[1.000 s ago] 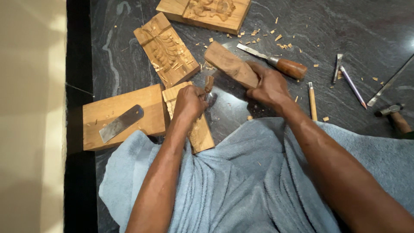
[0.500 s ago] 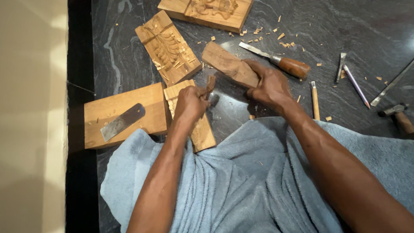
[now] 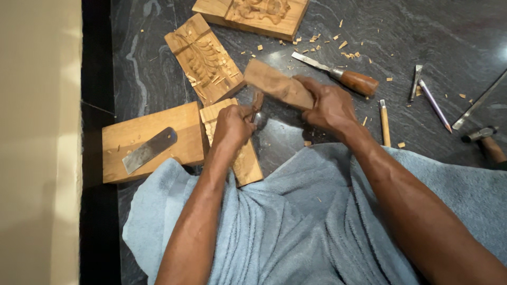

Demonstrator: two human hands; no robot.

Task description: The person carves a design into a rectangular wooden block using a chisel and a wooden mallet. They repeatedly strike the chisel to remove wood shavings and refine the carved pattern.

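Gripped in the left hand (image 3: 232,125), fingers closed tight: a small chisel (image 3: 257,108), set against the narrow carving block (image 3: 248,163) on the dark stone floor (image 3: 422,42). Clasped in the right hand (image 3: 330,105): a wooden mallet block (image 3: 277,84) (poised beside the chisel).

The left hand (image 3: 231,125) grips a chisel (image 3: 257,108) over a small carved block (image 3: 248,161). The right hand (image 3: 328,104) holds a wooden mallet (image 3: 277,84), seemingly touching the chisel's handle. Blue towel (image 3: 296,221) covers the lap.
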